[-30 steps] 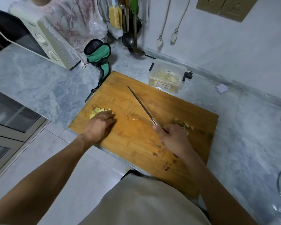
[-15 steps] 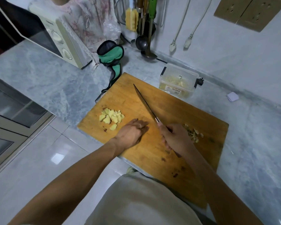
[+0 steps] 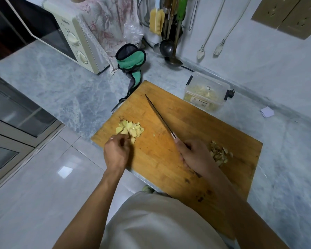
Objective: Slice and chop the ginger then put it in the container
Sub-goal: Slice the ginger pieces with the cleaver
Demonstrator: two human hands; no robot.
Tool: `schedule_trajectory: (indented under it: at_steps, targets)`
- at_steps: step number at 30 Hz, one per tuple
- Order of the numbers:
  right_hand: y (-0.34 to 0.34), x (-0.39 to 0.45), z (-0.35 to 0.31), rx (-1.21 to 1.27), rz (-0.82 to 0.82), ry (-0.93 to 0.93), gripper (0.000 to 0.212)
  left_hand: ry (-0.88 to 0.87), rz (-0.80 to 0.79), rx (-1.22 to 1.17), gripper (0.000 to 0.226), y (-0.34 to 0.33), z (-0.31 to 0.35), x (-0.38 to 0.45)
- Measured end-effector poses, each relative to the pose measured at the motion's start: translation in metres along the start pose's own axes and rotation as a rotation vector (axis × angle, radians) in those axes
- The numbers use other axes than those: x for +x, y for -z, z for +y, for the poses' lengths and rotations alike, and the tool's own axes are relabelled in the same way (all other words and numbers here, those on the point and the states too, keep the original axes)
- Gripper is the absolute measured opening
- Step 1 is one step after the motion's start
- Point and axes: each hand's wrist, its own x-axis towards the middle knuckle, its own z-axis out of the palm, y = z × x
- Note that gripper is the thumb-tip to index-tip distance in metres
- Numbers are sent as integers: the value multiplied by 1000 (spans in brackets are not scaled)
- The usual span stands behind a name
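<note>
Surface: grey marble counter (image 3: 61, 90), wooden cutting board (image 3: 196, 123) at its front edge.
Ginger: pile of pale slices (image 3: 130, 129) near the board's left corner; darker scraps (image 3: 220, 155) by the right edge.
Container: clear plastic tub (image 3: 206, 93) just past the board's far edge, already holding chopped ginger.
Left hand (image 3: 116, 153): fingers curled at the pile's near side; whether they pinch a slice I cannot tell.
Right hand (image 3: 194, 156): wrapped round the handle of the knife (image 3: 160, 118), blade pointing toward the far edge.
Risk: left fingertips sit close to the slices, so a chop begun before they tuck back could nick them; loose slices may skid off the left edge.
</note>
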Motion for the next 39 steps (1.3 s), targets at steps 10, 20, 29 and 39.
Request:
schedule_trajectory:
  at_steps: [10,20,29,39]
  targets:
    - [-4,-1,7,-15,-52,-25,54,-82,-11,57,22,9,-7,-8]
    - [-11,-3,9,26,-64,-47,53,-201,-184,379,24,-4,16,33]
    - [-9,-9,19,77,-28,-57,64,-181,-153,156,10,3,6,29]
    - [-2,-26,29,179,50,-96,63,75,-287,-201,14,-15,45,-1]
